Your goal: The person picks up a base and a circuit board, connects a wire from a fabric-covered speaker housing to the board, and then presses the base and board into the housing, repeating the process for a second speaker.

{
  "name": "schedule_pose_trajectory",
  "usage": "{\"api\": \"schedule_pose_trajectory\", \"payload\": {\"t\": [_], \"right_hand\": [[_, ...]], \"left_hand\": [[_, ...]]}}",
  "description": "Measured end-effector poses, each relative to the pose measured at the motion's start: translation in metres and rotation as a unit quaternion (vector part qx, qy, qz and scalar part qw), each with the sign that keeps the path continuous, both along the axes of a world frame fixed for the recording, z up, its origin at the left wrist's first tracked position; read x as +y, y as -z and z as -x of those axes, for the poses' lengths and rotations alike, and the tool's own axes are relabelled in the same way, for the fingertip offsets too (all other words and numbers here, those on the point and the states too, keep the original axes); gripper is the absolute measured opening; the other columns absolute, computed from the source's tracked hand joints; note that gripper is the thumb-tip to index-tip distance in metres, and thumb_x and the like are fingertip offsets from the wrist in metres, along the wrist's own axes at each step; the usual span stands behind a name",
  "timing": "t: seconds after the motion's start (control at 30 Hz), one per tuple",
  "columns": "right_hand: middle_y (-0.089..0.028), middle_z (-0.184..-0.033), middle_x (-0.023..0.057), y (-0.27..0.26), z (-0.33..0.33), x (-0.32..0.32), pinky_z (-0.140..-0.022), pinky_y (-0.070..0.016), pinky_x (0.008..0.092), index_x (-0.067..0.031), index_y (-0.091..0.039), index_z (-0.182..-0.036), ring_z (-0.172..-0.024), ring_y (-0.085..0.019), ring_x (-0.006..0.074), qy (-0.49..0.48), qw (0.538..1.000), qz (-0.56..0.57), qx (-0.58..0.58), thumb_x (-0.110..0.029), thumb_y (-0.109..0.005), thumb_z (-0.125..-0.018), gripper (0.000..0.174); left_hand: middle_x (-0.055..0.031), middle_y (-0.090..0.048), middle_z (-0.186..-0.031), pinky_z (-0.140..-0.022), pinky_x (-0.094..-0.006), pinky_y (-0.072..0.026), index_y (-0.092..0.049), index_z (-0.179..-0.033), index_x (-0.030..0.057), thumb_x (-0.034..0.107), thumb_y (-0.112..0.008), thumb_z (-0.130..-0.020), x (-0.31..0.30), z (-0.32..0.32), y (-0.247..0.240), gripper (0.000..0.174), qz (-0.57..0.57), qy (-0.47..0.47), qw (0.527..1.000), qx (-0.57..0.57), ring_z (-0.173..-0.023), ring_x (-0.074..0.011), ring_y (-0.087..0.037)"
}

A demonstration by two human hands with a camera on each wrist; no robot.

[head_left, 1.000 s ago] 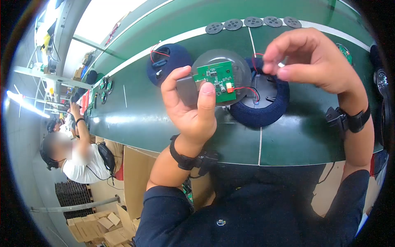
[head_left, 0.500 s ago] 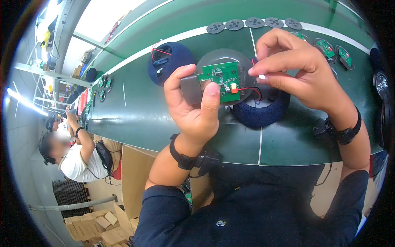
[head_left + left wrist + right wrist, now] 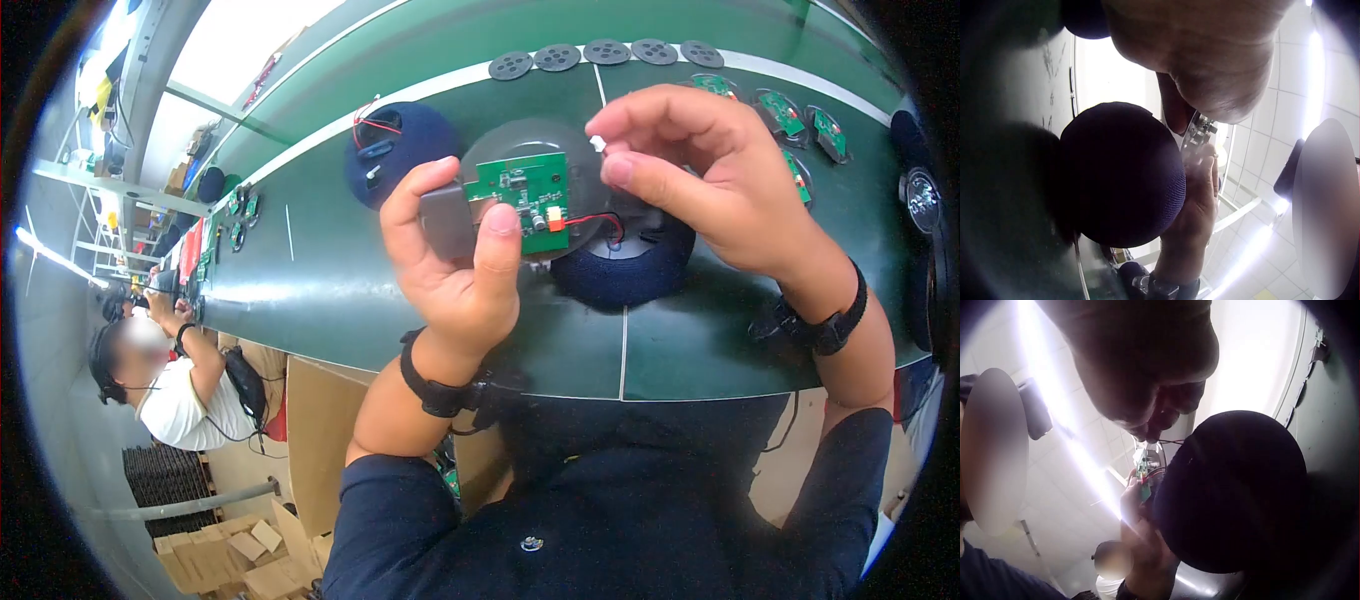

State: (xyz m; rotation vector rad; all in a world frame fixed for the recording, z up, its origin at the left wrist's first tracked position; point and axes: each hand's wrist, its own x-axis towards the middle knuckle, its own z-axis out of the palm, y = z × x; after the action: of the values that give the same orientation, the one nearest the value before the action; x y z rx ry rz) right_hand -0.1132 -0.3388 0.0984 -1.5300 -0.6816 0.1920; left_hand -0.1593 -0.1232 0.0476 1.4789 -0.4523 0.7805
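We are finding the circuit board (image 3: 540,188) at frame centre, the left hand (image 3: 450,270) gripping it; upper right of centre, the right hand (image 3: 710,170) is pinching a white connector (image 3: 598,144). We are judging this a wiring step, next requiring connector alignment.

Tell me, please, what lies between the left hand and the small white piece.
The green circuit board in the left hand, with a round disc behind it; the head view shows this.
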Motion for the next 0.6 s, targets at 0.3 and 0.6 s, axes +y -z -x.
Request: {"api": "schedule_pose_trajectory", "payload": {"t": [0.3, 0.6], "right_hand": [[-0.067, -0.097, 0.0018, -0.002, 0.0051, 0.0014, -0.085, -0.0489, 0.0233, 0.0029, -0.066, -0.111, -0.092, -0.062, 0.0075, 0.013, 0.999, 0.04, -0.015, -0.01, -0.062, -0.097, 0.019], [-0.064, -0.098, 0.0028, -0.0069, 0.0004, -0.0038, -0.082, -0.0468, 0.0239, 0.0027, -0.065, -0.107, -0.09, -0.058, 0.0078, 0.032, 0.995, 0.076, -0.059, -0.01, -0.059, -0.098, 0.017]], "left_hand": [[-0.0075, -0.063, -0.105, -0.084, -0.026, -0.0478, -0.043, -0.133, 0.0044, 0.005, -0.068, -0.091, 0.0012, 0.0005, 0.0003, 0.048, 0.001, 0.024, 1.0, 0.011, -0.092, -0.0109, -0.06], [-0.0087, -0.062, -0.108, -0.086, -0.0276, -0.0477, -0.043, -0.133, 0.0045, 0.005, -0.068, -0.091, 0.0015, -0.0011, 0.0007, 0.049, -0.003, 0.025, 1.0, 0.002, -0.095, -0.0121, -0.06]]}}
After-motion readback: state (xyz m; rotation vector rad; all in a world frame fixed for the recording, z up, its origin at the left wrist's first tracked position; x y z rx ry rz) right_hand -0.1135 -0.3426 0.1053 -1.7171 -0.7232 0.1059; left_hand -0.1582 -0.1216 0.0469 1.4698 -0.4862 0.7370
